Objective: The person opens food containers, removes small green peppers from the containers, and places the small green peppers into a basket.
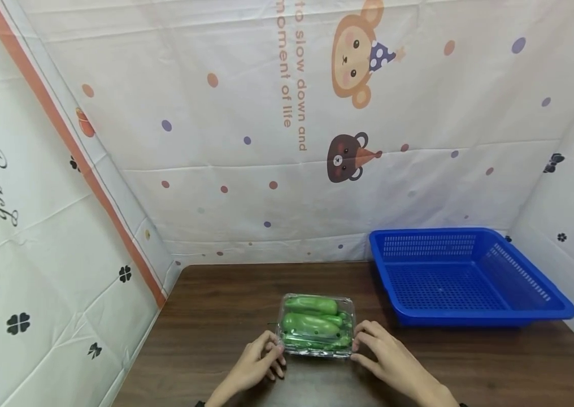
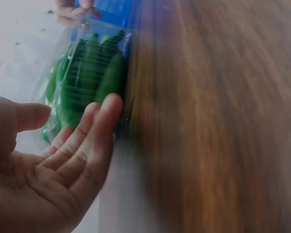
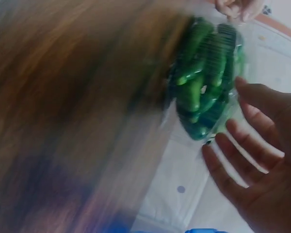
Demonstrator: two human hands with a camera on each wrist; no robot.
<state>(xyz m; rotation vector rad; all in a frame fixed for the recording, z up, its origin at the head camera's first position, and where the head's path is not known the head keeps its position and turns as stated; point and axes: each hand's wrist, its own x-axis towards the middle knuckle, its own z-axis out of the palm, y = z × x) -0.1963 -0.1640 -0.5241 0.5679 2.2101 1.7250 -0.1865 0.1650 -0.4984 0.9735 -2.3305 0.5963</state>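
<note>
Cloth [image 1: 205,135]: white, printed with dots, lettering and animal heads; hangs beyond the desk's far edge and along its sides.

Desk [image 1: 236,299]: brown, wood-grained; bears the two containers listed next.

Basket [image 1: 470,316]: blue plastic, shallow, slotted walls; stands at the desk's far right corner.

Box [image 1: 317,353]: clear plastic; lies about midway between the desk's left and right edges, well in from the far edge, left of the basket and apart from it. Whether a lid is fastened, I cannot tell.

My right hand [image 1: 386,356]: open, fingers spread, at the box's right end; grips nothing.

My left hand [image 1: 255,363]: open, fingers extended, thumb apart, at the box's near left corner; fingertip contact uncertain.

Green vegetables [image 1: 311,324]: several, long, smooth, pepper-like; packed inside the box, some overlapping; full count hidden.

Step in hand, by my judgement: framing the box between both hands, without a firm hold. To take it up, I would need to close evenly on both ends, gently, as thin plastic may flex.
</note>
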